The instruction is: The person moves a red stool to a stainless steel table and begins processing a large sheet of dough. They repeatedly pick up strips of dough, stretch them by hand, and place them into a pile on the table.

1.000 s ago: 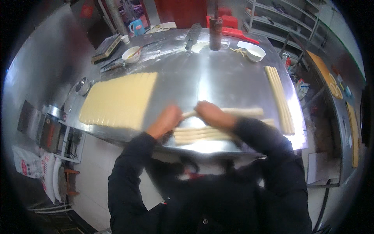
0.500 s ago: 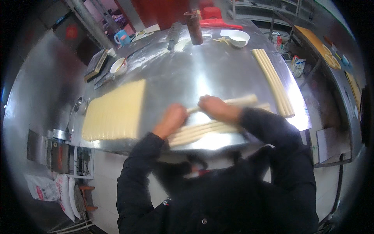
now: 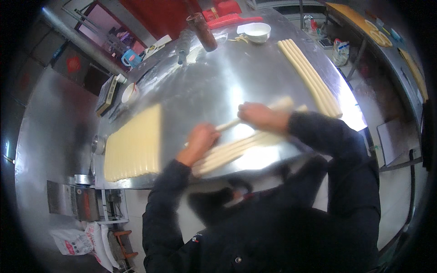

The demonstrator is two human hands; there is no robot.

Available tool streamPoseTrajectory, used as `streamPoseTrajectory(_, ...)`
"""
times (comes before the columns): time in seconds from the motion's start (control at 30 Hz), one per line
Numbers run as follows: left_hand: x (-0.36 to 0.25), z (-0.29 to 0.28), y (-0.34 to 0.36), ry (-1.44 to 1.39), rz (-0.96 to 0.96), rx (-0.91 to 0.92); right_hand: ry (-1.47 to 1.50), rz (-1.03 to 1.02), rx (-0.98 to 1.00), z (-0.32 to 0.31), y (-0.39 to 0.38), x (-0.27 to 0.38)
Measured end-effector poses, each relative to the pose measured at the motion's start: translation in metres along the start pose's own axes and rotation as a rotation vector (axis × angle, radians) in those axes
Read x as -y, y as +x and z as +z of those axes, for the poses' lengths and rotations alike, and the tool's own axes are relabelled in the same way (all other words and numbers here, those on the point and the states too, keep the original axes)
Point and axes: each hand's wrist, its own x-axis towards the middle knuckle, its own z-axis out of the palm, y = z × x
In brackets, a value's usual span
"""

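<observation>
A pale dough rope (image 3: 229, 124) runs between my two hands just above the steel table (image 3: 200, 91). My left hand (image 3: 202, 139) is closed around its left part, and a short end shows past the knuckles. Farther right, my right hand (image 3: 259, 116) is closed on the same rope, whose blurred far end sticks out behind the wrist. Several dough strips (image 3: 234, 150) lie side by side near the table's front edge, partly under my right forearm. On the left rests a wide slab of dough strips (image 3: 134, 145), set close together.
Several long dough ropes (image 3: 309, 77) lie at the table's right side. Toward the back are a white bowl (image 3: 257, 32), a brown cylinder (image 3: 202, 32), a rolling pin (image 3: 183, 45) and a red tray (image 3: 232, 21). A small bowl (image 3: 130, 93) sits at the left edge.
My hands have moved slightly apart, with a longer stretch of the dough rope showing between them. The whole view has tilted, shifting the table's contents in the picture.
</observation>
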Motion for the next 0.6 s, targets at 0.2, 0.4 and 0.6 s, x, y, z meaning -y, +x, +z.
streamPoseTrajectory(0.2, -0.021, 0.0, 0.018, -0.093, -0.088, 0.076, 0.016, -0.009, 0.037, -0.023, -0.036, -0.022)
streamPoseTrajectory(0.4, -0.059, 0.006, 0.049, 0.075, 0.092, 0.078, 0.013, 0.018, 0.04, -0.032, -0.045, -0.023)
streamPoseTrajectory(0.6, -0.084, 0.007, 0.075, 0.022, 0.135, 0.077, 0.019, 0.065, -0.009, -0.045, -0.071, -0.046)
